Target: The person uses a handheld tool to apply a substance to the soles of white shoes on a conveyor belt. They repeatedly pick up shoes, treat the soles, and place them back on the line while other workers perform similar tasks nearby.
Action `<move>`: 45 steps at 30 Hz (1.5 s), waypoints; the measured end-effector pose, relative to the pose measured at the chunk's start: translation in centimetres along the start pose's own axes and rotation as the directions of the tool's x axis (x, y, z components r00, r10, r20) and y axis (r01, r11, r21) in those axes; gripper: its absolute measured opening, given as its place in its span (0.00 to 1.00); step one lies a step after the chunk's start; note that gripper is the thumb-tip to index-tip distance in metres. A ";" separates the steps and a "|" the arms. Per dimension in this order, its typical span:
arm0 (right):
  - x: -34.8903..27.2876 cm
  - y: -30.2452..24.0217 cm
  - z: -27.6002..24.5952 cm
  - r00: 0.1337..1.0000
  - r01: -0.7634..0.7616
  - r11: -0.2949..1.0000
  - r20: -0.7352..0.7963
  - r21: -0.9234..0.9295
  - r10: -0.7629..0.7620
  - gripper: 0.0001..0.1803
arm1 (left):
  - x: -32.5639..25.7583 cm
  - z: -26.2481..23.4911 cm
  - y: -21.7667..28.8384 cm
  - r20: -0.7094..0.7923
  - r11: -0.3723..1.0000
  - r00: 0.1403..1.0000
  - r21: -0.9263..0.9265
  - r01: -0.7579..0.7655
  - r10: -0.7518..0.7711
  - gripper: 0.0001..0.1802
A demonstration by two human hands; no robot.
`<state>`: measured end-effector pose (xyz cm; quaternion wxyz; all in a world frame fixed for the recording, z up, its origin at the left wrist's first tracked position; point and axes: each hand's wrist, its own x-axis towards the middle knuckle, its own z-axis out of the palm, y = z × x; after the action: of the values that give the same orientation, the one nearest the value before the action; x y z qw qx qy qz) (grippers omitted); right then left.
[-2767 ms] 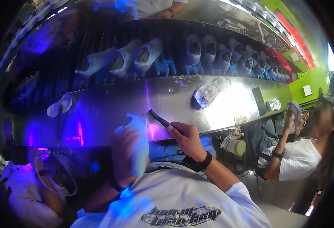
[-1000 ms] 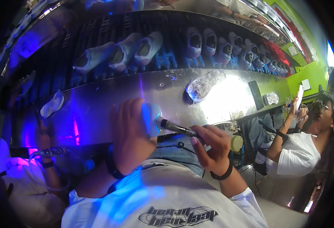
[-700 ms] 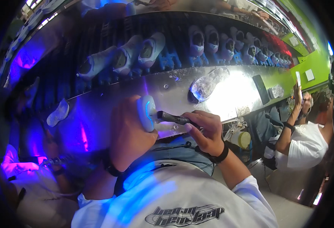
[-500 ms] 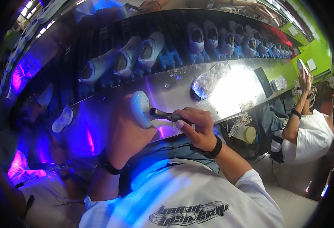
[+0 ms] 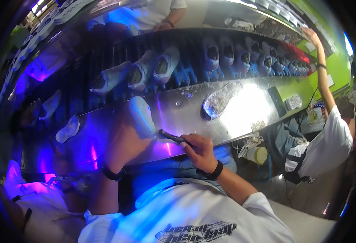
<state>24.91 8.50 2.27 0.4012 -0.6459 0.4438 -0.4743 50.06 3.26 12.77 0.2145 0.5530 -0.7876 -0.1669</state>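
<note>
My left hand (image 5: 123, 143) is wrapped round a pale shoe (image 5: 142, 115), lit bluish, and holds it above the metal worktable. Closed on the black handle of a slim tool (image 5: 170, 136), my right hand (image 5: 202, 152) is just right of the shoe. The tool's dark tip lies near the lower end of the shoe; whether it touches cannot be made out. I cannot tell what kind of tool it is.
Beyond the bench (image 5: 178, 115), pale shoes (image 5: 163, 67) stand on blue supports along a dark conveyor. A clear-wrapped sole-shaped piece (image 5: 220, 101) lies right, another pale piece (image 5: 67, 129) left. Co-workers sit on both sides; one arm (image 5: 323, 77) reaches forward at right.
The shoe has turned and shifted slightly left, showing more of its broad side. My right hand and the tool have moved left and down. The right co-worker's arm now reaches farther forward.
</note>
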 end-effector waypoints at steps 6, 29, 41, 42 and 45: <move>-1.0 -1.9 -0.9 0.992 -0.130 0.991 -0.008 -0.030 0.130 0.13 | -2.2 -0.1 -1.8 -0.032 0.978 0.992 -0.175 0.116 -0.123 0.47; -0.8 -10.8 -6.4 0.998 0.043 0.983 0.047 -0.179 -0.035 0.10 | -8.3 -1.4 5.7 0.231 0.532 0.959 -0.798 0.284 -0.167 0.53; -1.4 -10.6 -7.7 0.982 -0.031 0.999 0.184 -0.020 0.034 0.12 | -7.8 -2.6 6.6 0.288 0.367 0.905 -0.842 0.395 -0.312 0.37; -1.5 -10.6 -7.9 0.978 -0.035 0.999 0.204 -0.006 0.036 0.12 | -7.7 -2.6 6.6 0.285 0.356 0.902 -0.847 0.396 -0.324 0.37; -2.0 -10.7 -8.4 0.966 -0.116 0.993 0.238 0.038 0.104 0.12 | -7.7 -2.0 6.0 0.179 0.407 0.915 -0.853 0.327 -0.361 0.37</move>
<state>18.53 12.66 13.72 0.4933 -0.6615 0.4157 -0.3825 48.59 12.43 16.26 0.4377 0.5202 -0.4593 -0.5717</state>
